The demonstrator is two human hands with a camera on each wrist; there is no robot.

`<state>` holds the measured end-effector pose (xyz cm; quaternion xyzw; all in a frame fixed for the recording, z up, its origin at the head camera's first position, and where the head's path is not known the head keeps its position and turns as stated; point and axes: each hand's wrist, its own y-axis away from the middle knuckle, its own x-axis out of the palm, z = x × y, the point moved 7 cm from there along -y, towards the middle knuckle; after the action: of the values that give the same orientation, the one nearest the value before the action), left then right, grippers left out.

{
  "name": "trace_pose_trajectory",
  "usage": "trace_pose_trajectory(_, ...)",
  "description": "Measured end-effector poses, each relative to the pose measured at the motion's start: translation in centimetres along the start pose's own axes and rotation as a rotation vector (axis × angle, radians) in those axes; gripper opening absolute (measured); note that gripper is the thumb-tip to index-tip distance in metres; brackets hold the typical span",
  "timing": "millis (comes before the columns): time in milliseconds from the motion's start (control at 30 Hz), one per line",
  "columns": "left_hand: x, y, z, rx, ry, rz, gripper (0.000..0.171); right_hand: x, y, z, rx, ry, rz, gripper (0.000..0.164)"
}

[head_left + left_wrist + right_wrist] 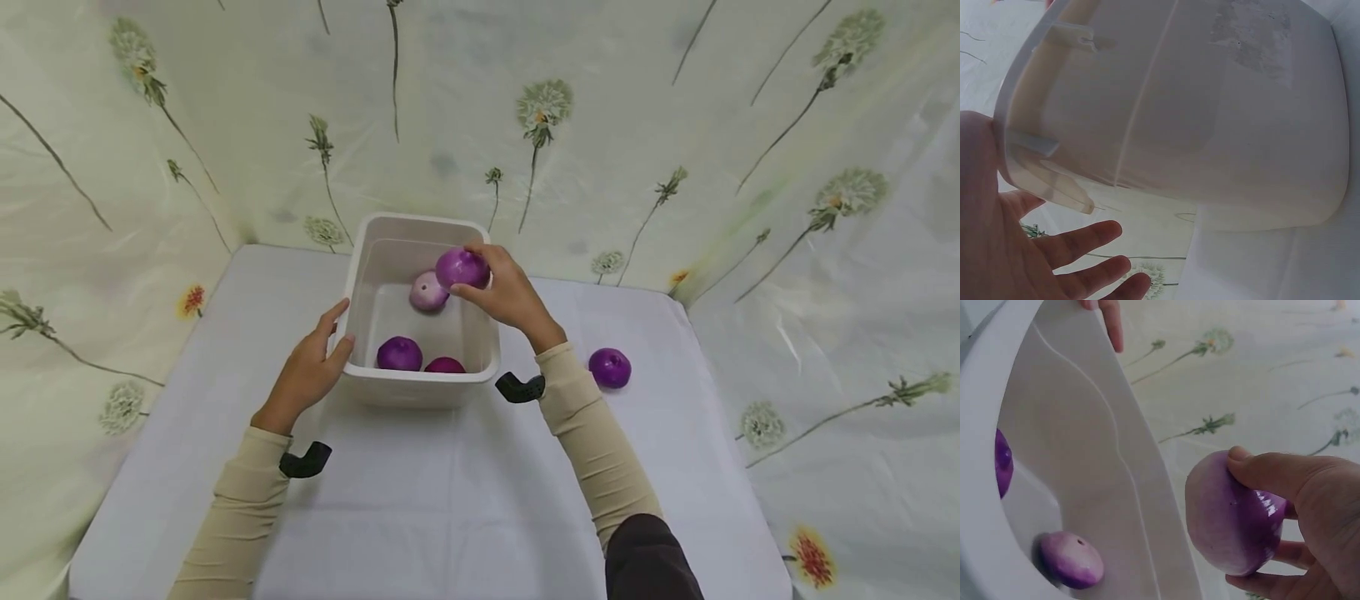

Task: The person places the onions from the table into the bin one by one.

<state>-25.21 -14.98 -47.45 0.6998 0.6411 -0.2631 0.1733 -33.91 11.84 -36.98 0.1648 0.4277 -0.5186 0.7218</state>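
Observation:
My right hand (pixel 510 292) holds a glossy purple-and-white onion (pixel 462 269) over the right side of a white plastic bin (pixel 420 377). In the right wrist view, its thumb and fingers curve around the onion (pixel 1229 519). Inside the bin lie a paler onion (pixel 427 293), a dark purple onion (pixel 399 354) and a reddish-purple one (pixel 445 365), partly hidden by the front rim. My left hand (pixel 309 367) touches the bin's left rim. The left wrist view shows that hand (pixel 1041 256) with its fingers spread and fairly straight beside the bin's outer wall (pixel 1210 125).
Another purple onion (pixel 610 368) sits on the white-covered table (pixel 390 500), right of the bin and beside my right forearm. A curtain (pixel 600 125) printed with dandelions hangs behind the table and along both sides. A dark camera mount is on each wrist.

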Motion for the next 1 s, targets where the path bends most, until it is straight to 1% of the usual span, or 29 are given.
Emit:
trace_pose_trajectory(200, 0.1, -0.1, 0.0, 0.002, 0.006, -0.003, 0.060, 1.1, -0.1, -0.4, 0.004, 0.003, 0.019, 0.068)
trace_pose_trajectory(367, 0.1, 0.0, 0.2, -0.008, 0.007, -0.004, 0.060, 1.8, -0.2, -0.5, -0.008, 0.006, 0.031, 0.070)
trace_pose_trajectory(733, 0.0, 0.0, 0.1, -0.008, 0.002, -0.004, 0.060, 2.4, -0.4, -0.9, 0.002, 0.060, 0.048, 0.069)
trace_pose_trajectory(1000, 0.1, -0.1, 0.3, -0.014, -0.001, -0.001, 0.061, 2.9, -0.5, -1.2, 0.002, 0.059, 0.055, 0.068)
